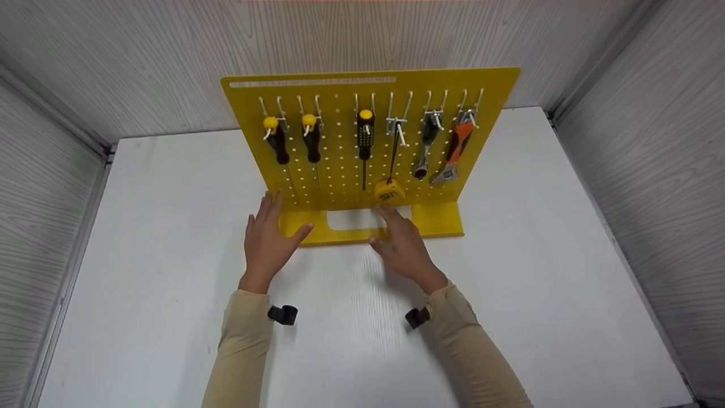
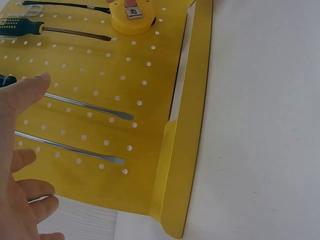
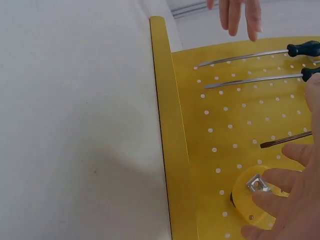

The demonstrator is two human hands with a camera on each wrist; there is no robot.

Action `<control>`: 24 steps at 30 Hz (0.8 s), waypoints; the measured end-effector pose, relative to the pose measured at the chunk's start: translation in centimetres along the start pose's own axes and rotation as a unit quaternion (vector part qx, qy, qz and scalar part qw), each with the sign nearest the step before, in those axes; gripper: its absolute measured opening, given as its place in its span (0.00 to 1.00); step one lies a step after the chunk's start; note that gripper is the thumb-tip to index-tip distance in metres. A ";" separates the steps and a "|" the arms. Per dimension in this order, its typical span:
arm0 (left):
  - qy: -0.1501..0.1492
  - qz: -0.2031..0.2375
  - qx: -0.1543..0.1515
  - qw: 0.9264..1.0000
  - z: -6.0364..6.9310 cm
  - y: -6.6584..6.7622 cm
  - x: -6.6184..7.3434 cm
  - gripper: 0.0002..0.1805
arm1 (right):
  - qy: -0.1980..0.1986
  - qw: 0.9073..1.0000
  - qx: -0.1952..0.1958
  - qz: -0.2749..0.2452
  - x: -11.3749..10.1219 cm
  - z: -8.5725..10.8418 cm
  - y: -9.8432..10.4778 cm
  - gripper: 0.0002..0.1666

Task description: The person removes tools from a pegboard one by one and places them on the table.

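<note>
A yellow pegboard (image 1: 453, 85) stands on the white table, with tools hanging from its hooks. My left hand (image 1: 268, 241) is beside its lower left corner, fingers straight and thumb spread, holding nothing. Close by hang two yellow-capped black screwdrivers (image 1: 277, 144); in the left wrist view their blades (image 2: 92, 106) lie beyond the thumb. My right hand (image 1: 404, 246) is in front of the board's base, fingers extended and grasping nothing. Its fingertips are just below a yellow tape measure (image 1: 389, 192) hanging on a cord; I cannot tell whether they touch it.
Another black screwdriver (image 1: 365, 136) hangs mid-board. Right of the tape measure hang a dark-handled wrench (image 1: 429, 133) and an adjustable wrench (image 1: 460, 139) with an orange and black grip. The base (image 1: 436, 221) has a cutout. Wood-patterned panels (image 1: 651, 141) enclose the white table (image 1: 141, 226).
</note>
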State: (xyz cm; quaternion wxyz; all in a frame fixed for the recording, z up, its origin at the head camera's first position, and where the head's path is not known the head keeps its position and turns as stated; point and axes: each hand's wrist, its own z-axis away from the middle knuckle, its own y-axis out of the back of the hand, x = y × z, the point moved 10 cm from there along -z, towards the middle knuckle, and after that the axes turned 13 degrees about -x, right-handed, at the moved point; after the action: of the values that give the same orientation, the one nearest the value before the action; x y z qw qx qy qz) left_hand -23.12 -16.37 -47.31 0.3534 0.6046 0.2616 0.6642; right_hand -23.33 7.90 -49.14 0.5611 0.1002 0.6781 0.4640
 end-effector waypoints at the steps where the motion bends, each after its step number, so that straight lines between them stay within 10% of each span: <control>1: -0.002 0.004 0.007 1.000 0.0 0.1 0.1 0.50 | 0.001 1.000 0.000 0.001 -0.2 -0.1 -0.1 0.40; 14: -0.040 0.081 0.101 0.991 0.0 1.8 1.0 0.42 | 0.008 1.000 -0.024 -0.010 -2.7 -0.9 -1.8 0.41; 24: -0.027 0.174 0.080 0.981 -0.8 2.3 1.1 0.41 | 0.020 0.998 -0.025 -0.044 -3.6 -1.6 -2.1 0.41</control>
State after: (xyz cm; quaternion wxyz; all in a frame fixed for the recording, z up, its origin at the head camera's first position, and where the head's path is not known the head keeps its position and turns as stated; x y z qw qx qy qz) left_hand -24.28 -16.84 -44.90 0.1898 0.6851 0.1945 0.6758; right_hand -22.62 3.51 -48.42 0.5696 0.0465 0.6814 0.4573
